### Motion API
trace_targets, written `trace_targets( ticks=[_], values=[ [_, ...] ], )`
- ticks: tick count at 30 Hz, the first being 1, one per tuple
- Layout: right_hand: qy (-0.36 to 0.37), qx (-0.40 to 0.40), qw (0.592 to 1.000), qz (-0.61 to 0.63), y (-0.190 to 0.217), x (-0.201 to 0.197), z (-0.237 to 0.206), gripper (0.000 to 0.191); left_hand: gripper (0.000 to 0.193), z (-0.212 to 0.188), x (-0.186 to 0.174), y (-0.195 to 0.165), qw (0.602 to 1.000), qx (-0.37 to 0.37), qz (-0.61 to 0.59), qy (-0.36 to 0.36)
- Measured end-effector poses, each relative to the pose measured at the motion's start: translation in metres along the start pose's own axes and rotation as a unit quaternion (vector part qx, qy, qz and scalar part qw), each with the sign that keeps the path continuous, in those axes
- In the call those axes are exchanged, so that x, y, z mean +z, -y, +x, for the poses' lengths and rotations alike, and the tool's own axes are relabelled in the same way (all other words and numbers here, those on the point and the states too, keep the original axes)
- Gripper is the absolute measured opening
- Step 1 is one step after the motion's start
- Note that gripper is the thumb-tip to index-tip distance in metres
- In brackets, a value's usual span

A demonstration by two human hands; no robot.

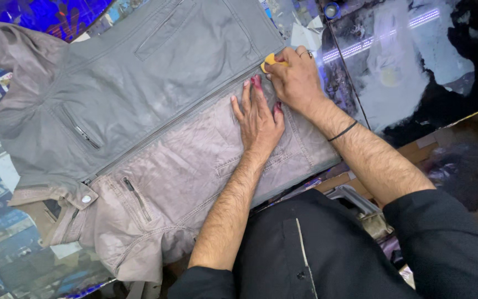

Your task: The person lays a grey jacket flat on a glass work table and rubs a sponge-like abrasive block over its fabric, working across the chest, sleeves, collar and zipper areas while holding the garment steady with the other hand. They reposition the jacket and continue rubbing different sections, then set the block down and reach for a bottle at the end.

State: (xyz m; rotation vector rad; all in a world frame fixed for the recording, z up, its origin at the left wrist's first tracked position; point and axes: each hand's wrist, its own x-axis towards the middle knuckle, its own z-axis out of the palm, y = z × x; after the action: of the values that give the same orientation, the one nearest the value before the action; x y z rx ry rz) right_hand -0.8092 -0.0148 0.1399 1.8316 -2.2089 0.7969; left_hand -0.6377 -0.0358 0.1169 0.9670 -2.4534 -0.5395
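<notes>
Now the left hand (258,119) presses flat, fingers spread, on the grey jacket (139,111), while the right hand (294,77) pinches a small yellow sponge (268,61) against its zip seam

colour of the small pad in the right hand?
Yellow pad, pinched in the right hand against the jacket. Head view.
</notes>
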Motion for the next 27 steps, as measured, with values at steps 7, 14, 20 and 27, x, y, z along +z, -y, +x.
trace_targets(
  ticks=[7,14,20,27],
  values=[
    [0.051,-0.014,0.997,0.059,0.017,-0.010,-0.009,0.010,0.089,-0.002,-0.010,0.007,1.000,0.008,-0.001,0.009],
    [0.081,0.105,0.988,-0.080,0.051,-0.042,-0.039,0.017,0.087,-0.004,-0.019,0.017,0.999,0.002,-0.013,0.030],
    [-0.019,0.066,0.997,-0.035,0.054,-0.006,-0.018,0.013,0.088,-0.004,-0.024,0.024,0.999,0.005,-0.030,0.037],
    [-0.039,0.055,0.996,-0.062,0.041,0.009,0.008,0.015,0.087,-0.003,-0.026,0.029,0.999,0.009,-0.038,0.025]
  ],
)
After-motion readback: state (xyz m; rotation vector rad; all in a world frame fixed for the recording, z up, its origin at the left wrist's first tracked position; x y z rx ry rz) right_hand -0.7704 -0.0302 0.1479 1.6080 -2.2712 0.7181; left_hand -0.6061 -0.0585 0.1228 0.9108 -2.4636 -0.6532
